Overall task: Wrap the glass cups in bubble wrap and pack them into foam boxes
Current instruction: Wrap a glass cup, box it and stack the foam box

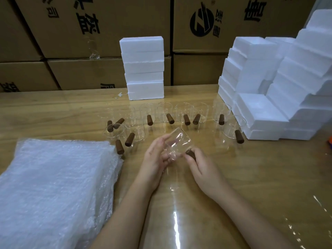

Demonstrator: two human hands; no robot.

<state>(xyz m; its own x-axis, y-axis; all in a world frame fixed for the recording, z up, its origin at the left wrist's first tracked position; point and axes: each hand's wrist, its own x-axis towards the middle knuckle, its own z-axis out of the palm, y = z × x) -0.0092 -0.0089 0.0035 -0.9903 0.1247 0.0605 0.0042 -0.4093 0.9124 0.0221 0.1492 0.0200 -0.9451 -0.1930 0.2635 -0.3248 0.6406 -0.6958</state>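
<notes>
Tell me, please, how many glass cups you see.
11: one cup between left hand and right hand, four clustered left, five mid-row, one beside the foam boxes. Others may be hidden.

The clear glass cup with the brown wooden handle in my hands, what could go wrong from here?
The clear glass cup is bare and tilted above the wooden table, left hand on its body, right hand pinching its brown wooden handle; a slip could crack it. Reaching for the stack of bubble wrap sheets may knock the standing glass cups crowded at its corner.

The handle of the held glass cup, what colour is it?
Dark brown: the handle of the glass cup, clearest in the head view.
</notes>
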